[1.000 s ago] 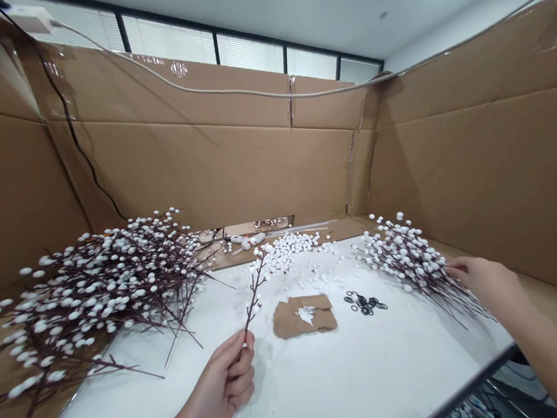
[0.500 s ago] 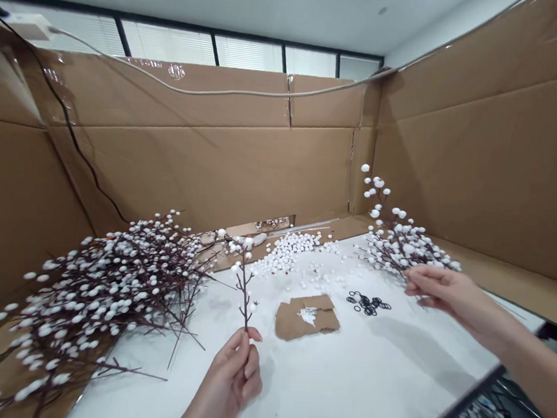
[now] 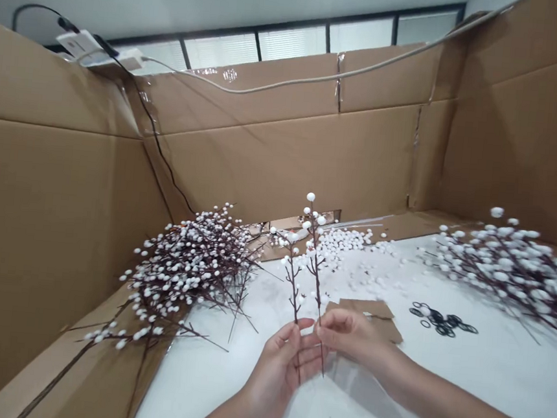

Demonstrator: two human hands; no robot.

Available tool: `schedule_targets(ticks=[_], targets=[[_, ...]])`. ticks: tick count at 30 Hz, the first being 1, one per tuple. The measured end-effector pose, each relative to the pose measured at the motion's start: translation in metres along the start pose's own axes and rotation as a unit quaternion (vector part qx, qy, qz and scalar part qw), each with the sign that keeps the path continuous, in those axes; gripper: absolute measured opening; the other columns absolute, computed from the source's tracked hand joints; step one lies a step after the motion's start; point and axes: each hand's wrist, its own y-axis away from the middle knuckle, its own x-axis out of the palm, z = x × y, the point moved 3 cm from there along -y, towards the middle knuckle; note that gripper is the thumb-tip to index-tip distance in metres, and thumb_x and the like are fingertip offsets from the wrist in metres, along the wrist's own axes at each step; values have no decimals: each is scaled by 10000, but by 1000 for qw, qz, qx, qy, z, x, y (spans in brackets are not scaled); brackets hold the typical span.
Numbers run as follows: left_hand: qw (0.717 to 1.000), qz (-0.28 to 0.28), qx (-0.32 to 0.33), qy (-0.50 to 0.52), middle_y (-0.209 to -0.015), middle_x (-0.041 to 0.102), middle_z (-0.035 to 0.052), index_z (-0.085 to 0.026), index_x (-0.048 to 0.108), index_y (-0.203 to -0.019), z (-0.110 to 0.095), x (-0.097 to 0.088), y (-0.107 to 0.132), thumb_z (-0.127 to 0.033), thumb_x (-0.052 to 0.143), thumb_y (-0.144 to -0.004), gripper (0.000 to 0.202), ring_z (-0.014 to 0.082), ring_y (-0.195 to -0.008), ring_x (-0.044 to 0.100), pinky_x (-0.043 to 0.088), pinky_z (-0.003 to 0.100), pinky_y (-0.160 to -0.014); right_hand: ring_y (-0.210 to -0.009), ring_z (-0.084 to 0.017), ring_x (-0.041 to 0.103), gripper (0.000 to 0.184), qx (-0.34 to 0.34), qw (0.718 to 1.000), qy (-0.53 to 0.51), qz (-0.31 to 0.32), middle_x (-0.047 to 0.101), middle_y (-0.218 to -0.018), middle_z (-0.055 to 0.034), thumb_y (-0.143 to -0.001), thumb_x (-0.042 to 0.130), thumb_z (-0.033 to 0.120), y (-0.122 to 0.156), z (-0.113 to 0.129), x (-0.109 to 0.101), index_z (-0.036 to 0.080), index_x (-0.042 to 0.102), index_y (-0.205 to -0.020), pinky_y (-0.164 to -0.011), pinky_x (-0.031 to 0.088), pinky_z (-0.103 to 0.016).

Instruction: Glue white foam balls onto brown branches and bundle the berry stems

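My left hand grips the stem of a thin dark-brown sprig studded with white foam balls. Just beside it, my right hand pinches the stem of a slightly taller, similar sprig. The two sprigs stand upright, close together and nearly parallel, and the hands touch or almost touch. A large heap of such sprigs lies to the left, and another heap lies at the right, both out of reach of my fingers.
A torn cardboard piece lies partly behind my right hand, with black rubber rings to its right. Loose white foam balls lie on the white table at the back. Cardboard walls surround the table.
My right hand has carried its sprig from the right heap across to my left hand's sprig. The view has turned left, so everything sits further right.
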Motion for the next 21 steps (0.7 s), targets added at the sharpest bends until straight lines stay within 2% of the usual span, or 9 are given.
schedule_targets(ticks=[5,11,14,17,21], targets=[[1000,21,-6,-5,-795,692,108,-103,595,-939,4,-3,-4,-316,599,-766,274,156,-684,646,472,309,-729,-499,-78,451,349,18,1000,20,2,569,-624,8,-607,680,485,-9,-12,10,149,594,-641,-455,320,-200],[1000,21,7,-19,-682,646,39,-110,620,-940,3,-1,-1,-349,633,-729,318,125,-572,613,462,264,-615,-619,-147,525,208,-20,985,168,-27,628,-670,-20,-673,628,369,-7,-2,6,164,648,-642,-554,374,-245],[999,21,15,-18,-655,625,19,-105,632,-903,2,1,0,-351,671,-691,327,102,-520,585,448,244,-580,-677,-165,547,197,-49,979,197,-27,652,-739,-23,-706,609,358,-3,5,8,174,655,-656,-592,384,-250],[1000,16,21,-10,-657,626,14,-119,635,-898,2,1,1,-345,681,-682,316,97,-522,582,446,245,-588,-686,-168,558,201,-73,974,213,-29,650,-721,-12,-724,601,367,0,11,9,182,654,-665,-605,386,-247],[999,21,21,-21,-646,621,20,-116,643,-850,1,2,3,-337,674,-691,275,104,-545,588,435,234,-581,-699,-165,559,181,-79,962,260,-41,640,-729,-3,-736,588,351,2,15,9,195,647,-665,-613,384,-243]])
